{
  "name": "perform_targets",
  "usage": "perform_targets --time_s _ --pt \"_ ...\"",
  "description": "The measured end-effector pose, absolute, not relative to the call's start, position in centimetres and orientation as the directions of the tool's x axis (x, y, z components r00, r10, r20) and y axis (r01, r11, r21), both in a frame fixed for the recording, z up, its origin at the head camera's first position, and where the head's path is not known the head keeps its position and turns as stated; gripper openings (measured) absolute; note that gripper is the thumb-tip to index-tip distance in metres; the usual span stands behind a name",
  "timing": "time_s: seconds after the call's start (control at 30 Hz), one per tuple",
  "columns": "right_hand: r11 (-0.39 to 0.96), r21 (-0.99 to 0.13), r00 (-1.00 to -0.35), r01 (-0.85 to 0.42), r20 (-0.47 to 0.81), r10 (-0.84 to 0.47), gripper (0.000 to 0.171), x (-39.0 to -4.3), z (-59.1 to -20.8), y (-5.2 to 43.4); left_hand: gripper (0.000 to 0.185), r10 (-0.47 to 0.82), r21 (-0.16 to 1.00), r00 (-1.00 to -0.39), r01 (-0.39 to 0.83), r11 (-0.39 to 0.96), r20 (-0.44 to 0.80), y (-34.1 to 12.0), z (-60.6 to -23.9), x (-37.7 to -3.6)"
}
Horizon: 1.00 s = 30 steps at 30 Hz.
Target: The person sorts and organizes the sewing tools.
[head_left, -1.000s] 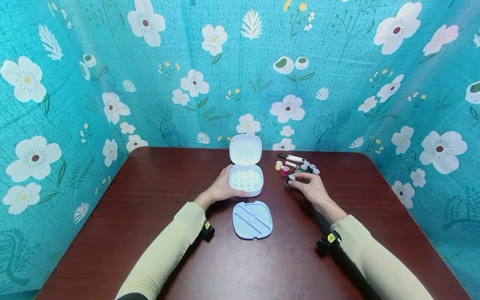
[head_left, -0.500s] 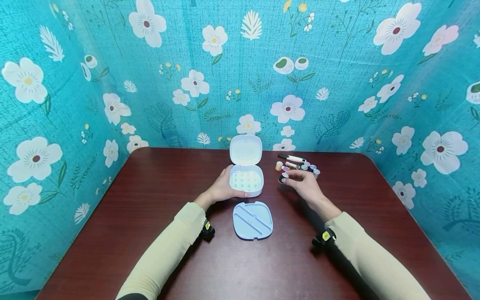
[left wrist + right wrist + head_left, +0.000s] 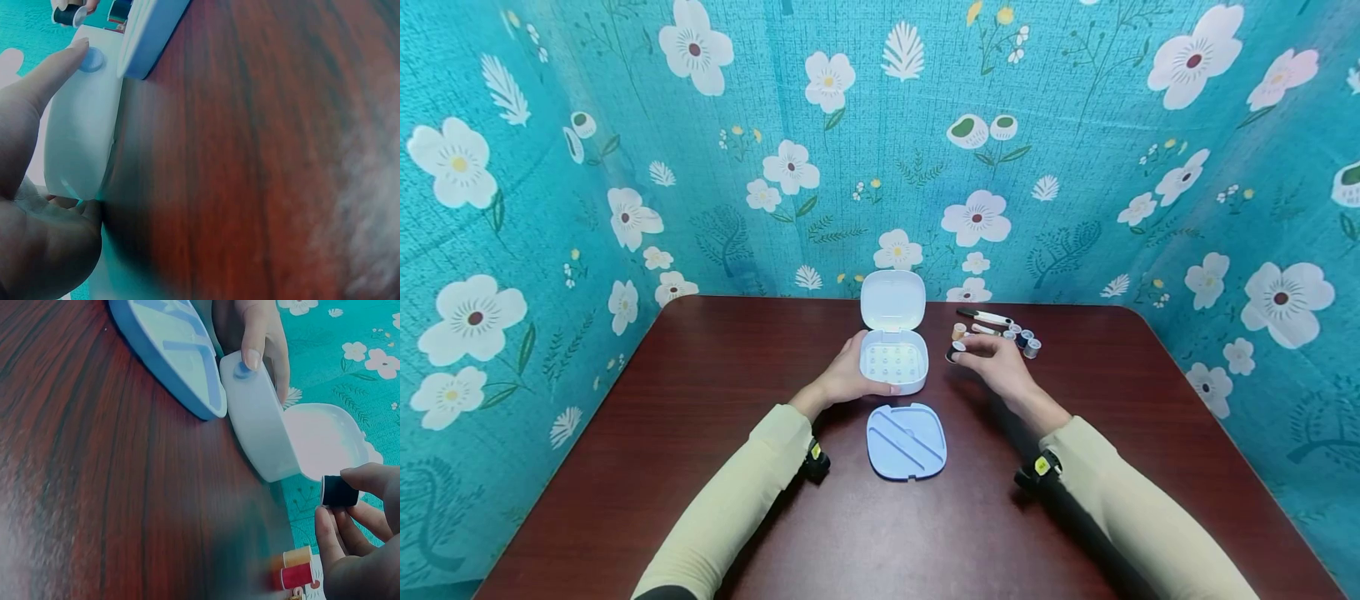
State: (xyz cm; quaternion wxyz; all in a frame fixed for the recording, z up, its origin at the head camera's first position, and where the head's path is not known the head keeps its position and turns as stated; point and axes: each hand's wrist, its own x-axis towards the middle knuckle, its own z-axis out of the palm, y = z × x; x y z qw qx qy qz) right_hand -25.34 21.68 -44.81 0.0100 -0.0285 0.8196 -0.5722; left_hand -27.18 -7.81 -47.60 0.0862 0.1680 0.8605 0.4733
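Observation:
A pale blue sewing box (image 3: 913, 387) stands with its lid (image 3: 892, 298) raised; rows of small pegs show on its floor. My left hand (image 3: 847, 372) grips the box around its left and front sides, the thumb near a round blue button (image 3: 92, 59) in the left wrist view. Between thumb and fingers, my right hand (image 3: 1002, 367) pinches a spool of black thread (image 3: 340, 490), held above the table to the right of the box. In front of the box lies a blue divided tray (image 3: 907, 442).
Several thread spools (image 3: 1032, 347) in different colours stand at the back right, partly hidden by the right hand. A cream spool (image 3: 958, 331) and a red spool (image 3: 297, 575) are among them. Behind them lies a black and white pen-like tool (image 3: 985, 317). A floral curtain (image 3: 737, 167) hangs behind the table.
My right hand has carried the black thread spool leftward, closer to the box. The left hand stays on the box, and the tray has not moved.

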Motion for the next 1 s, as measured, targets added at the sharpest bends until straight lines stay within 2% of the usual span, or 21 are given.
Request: perform_targets --time_s 0.33,0.57,1.0 --pt "0.324 -0.943 -0.995 -0.068 0.041 -0.088 0.033 -26.0 -45.0 20.0 0.117 0.375 0.845 -0.927 0.221 0.486 0.027 -7.8 -47.7 -27.1" --pt "0.331 -0.941 -0.994 -0.065 0.033 -0.101 0.038 -26.3 -45.2 19.1 0.118 0.369 0.848 -0.929 0.203 0.49 0.01 -7.7 -47.7 -27.0" --pt "0.344 -0.937 -0.994 -0.065 0.032 -0.1 0.033 -26.9 -45.7 17.9 0.117 0.381 0.854 -0.924 0.209 0.476 0.014 -7.7 -47.6 -27.2"
